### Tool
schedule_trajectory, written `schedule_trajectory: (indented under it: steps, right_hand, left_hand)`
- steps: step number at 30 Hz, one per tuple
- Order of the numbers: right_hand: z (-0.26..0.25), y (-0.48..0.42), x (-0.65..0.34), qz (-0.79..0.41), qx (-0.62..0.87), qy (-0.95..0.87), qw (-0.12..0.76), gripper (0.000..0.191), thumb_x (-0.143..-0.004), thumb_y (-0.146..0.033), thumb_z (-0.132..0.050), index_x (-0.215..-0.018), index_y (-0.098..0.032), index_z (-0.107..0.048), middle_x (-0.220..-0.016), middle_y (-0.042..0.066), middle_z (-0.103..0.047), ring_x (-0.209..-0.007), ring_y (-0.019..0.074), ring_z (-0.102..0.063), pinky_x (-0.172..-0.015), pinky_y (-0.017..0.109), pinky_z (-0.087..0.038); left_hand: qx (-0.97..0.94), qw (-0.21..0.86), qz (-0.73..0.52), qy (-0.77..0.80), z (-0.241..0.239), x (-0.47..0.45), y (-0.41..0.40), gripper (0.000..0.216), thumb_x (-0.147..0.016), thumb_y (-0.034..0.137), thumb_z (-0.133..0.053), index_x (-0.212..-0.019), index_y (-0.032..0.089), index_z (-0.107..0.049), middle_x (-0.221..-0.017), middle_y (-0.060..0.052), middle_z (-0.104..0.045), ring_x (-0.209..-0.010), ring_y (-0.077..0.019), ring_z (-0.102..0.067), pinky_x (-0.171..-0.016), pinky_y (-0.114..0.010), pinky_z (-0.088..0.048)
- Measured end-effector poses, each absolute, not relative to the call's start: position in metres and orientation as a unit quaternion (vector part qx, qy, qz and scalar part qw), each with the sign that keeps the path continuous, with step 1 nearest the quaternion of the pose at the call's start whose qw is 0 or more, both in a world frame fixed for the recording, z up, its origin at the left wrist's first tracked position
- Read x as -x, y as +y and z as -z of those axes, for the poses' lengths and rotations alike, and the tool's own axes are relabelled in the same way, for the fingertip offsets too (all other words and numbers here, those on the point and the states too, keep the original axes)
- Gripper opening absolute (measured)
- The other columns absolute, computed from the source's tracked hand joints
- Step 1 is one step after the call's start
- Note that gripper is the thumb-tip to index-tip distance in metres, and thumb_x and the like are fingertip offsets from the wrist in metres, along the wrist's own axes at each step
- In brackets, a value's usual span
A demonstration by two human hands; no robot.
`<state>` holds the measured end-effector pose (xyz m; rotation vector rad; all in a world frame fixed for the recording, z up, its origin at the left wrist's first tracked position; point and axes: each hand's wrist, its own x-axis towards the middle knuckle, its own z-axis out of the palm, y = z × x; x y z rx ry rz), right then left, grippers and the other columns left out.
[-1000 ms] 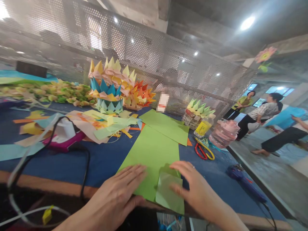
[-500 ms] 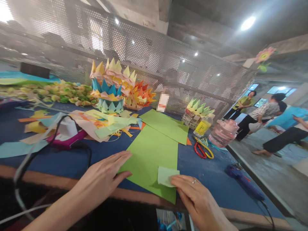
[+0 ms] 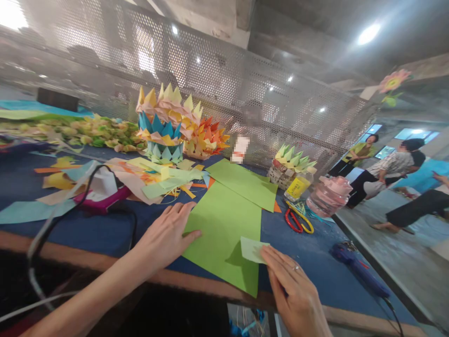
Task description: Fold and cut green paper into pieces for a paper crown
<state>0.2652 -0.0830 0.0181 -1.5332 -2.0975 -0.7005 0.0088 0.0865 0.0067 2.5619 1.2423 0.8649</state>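
Note:
A large green paper sheet (image 3: 224, 229) lies near the front edge of the blue table, its near corner jutting over the edge. Another green sheet (image 3: 245, 185) overlaps its far end. My left hand (image 3: 171, 234) rests at the sheet's left edge, thumb apart from the fingers, holding nothing. Between the thumb and fingers of my right hand (image 3: 289, 276) is a small pale green paper piece (image 3: 250, 249), raised a little over the sheet and casting a shadow on it. The underside of that piece is hidden.
Scissors (image 3: 298, 220) with red and yellow handles, a yellow-labelled bottle (image 3: 298, 185) and a pink jug (image 3: 329, 194) stand right. A blue glue gun (image 3: 361, 269) lies farther right. Paper scraps (image 3: 161, 175), a magenta power strip (image 3: 101, 199) and folded-paper crowns (image 3: 164, 126) are left. People (image 3: 393, 164) are beyond.
My right hand has moved right and slightly up with the small paper piece. My left hand has shifted up along the sheet's left edge. The view has tilted slightly.

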Motion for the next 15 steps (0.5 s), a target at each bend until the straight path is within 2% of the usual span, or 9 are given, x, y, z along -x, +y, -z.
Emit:
schedule_trajectory:
  steps: [4,7,10,13,15]
  right_hand:
    - [-0.012,-0.074,-0.251,0.234,0.545,-0.784,0.181,0.034,-0.09,-0.009,-0.042,-0.117,-0.015,-0.061,-0.116,0.006,-0.069,-0.106,0.0191,-0.066,-0.086,0.032,-0.056]
    - [-0.01,-0.072,-0.251,0.245,0.54,-0.788,0.166,0.033,-0.09,-0.009,-0.041,-0.114,-0.015,-0.062,-0.116,0.006,-0.069,-0.105,0.0199,-0.067,-0.084,0.032,-0.057]
    - [-0.009,-0.074,-0.261,0.291,0.556,-0.763,0.151,0.033,-0.091,-0.01,-0.037,-0.112,-0.012,-0.063,-0.109,0.01,-0.072,-0.097,0.021,-0.07,-0.08,0.033,-0.058]
    - [-0.01,-0.076,-0.273,0.358,0.583,-0.718,0.129,0.034,-0.093,-0.015,-0.034,-0.107,-0.011,-0.064,-0.098,0.013,-0.074,-0.087,0.0257,-0.072,-0.072,0.037,-0.058]
    - [-0.013,-0.077,-0.274,0.375,0.599,-0.696,0.128,0.032,-0.094,-0.024,-0.037,-0.108,-0.011,-0.064,-0.1,0.015,-0.073,-0.089,0.0286,-0.071,-0.073,0.04,-0.057]
  left_hand:
    - [-0.812,0.262,-0.343,0.393,-0.014,-0.018,0.098,0.049,-0.083,0.047,-0.053,-0.12,0.015,-0.052,-0.115,-0.015,-0.063,-0.101,-0.0286,-0.064,-0.078,-0.04,-0.054]
    - [-0.746,0.374,-0.385,0.394,-0.019,-0.013,0.101,0.046,-0.083,0.046,-0.055,-0.118,0.017,-0.053,-0.128,-0.016,-0.057,-0.117,-0.0302,-0.056,-0.08,-0.039,-0.056]
    - [-0.723,0.402,-0.404,0.391,-0.02,0.001,0.095,0.044,-0.084,0.044,-0.057,-0.121,0.021,-0.053,-0.133,-0.014,-0.054,-0.13,-0.0317,-0.044,-0.09,-0.045,-0.053]
    - [-0.731,0.414,-0.398,0.369,-0.016,0.017,0.081,0.039,-0.087,0.043,-0.054,-0.122,0.024,-0.053,-0.133,-0.011,-0.056,-0.127,-0.0282,-0.049,-0.095,-0.044,-0.05]
    - [-0.746,0.4,-0.392,0.36,-0.012,0.025,0.07,0.038,-0.089,0.042,-0.052,-0.124,0.026,-0.051,-0.135,-0.009,-0.054,-0.122,-0.0254,-0.055,-0.097,-0.042,-0.049]
